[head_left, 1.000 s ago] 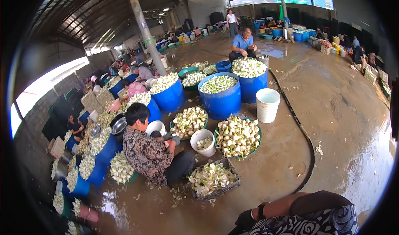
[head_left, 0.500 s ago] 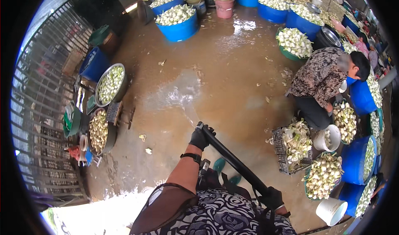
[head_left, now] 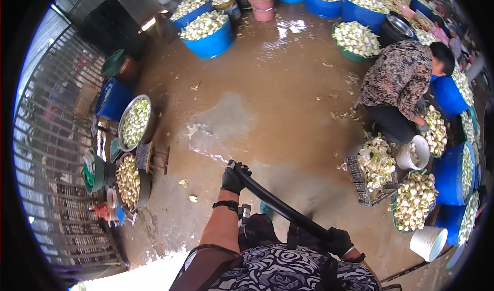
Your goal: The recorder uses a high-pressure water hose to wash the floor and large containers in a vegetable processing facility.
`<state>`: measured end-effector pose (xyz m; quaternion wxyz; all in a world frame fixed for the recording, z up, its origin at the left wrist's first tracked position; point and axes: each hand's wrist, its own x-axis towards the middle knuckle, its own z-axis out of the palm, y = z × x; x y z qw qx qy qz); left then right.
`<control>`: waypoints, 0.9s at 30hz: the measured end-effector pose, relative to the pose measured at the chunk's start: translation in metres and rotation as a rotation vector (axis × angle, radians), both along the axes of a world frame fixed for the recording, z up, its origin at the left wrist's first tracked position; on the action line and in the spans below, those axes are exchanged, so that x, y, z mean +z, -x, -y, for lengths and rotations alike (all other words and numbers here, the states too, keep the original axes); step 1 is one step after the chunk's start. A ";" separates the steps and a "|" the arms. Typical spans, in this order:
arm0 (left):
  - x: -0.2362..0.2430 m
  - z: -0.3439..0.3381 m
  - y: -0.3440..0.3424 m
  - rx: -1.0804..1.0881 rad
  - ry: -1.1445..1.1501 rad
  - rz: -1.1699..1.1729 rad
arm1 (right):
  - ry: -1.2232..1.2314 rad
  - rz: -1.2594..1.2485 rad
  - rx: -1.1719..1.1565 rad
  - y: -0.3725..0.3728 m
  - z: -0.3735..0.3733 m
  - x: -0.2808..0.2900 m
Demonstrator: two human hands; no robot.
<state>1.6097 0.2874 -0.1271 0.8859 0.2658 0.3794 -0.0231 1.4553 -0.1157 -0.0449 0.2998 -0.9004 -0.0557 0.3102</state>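
Note:
A thick black hose (head_left: 278,206) runs slantwise across the front of my body. My left hand (head_left: 234,180), in a black glove, is wrapped round the hose close to its open end. Further back, lower right, my gloved right hand (head_left: 338,241) grips the same hose. Water (head_left: 208,146) sprays from the mouth toward the far left and splashes on the wet brown concrete floor (head_left: 288,106). A paler wet patch (head_left: 231,113) lies just beyond the splash.
At right a person (head_left: 399,88) crouches over peeled white vegetables, beside a black crate (head_left: 375,192) of trimmings and a white bucket (head_left: 413,153). Full blue tubs (head_left: 210,45) stand at the back. Metal basins (head_left: 149,119) line the left, near a barred fence (head_left: 56,152).
The hose mouth and my left hand have swung left, and the splash has shifted left with them. The view has turned slightly. The crouching person has reached lower toward the vegetables.

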 end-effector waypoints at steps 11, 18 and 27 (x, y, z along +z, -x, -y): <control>-0.020 0.131 -0.076 -0.395 0.442 -0.096 | 0.427 -0.122 -0.288 0.070 -0.008 0.073; 0.047 0.161 -0.154 -0.559 0.428 0.151 | 0.321 -0.114 -0.738 0.060 -0.062 0.078; 0.135 0.221 -0.316 -0.803 0.060 0.411 | 0.093 0.090 -0.727 -0.077 -0.046 0.058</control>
